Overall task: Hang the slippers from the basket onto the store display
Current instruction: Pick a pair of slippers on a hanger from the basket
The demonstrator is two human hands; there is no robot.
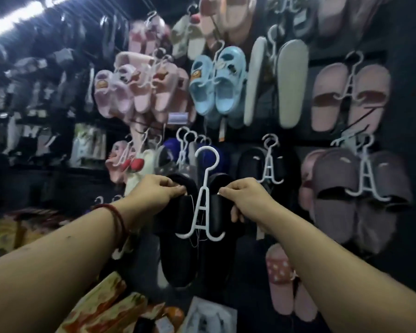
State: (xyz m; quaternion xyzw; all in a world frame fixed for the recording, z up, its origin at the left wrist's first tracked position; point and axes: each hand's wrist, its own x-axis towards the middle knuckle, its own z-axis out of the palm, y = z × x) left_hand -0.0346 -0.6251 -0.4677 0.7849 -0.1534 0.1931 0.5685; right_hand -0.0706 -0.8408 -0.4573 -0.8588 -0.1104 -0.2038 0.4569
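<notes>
Slippers (177, 263) hang pinched by left fingers (175, 188), right fingers (227, 191).

Dark goods (34, 92) on the far left are too blurred to identify. The fingers (175, 188) of the left hand (154, 191) and right hand (249, 200) curl partly out of sight behind the black slippers (175, 260). Patterned boxes (106, 304) run off the bottom edge.

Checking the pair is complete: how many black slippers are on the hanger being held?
2: the left slipper, held by the left hand, and the right slipper, held by the right hand.
</notes>
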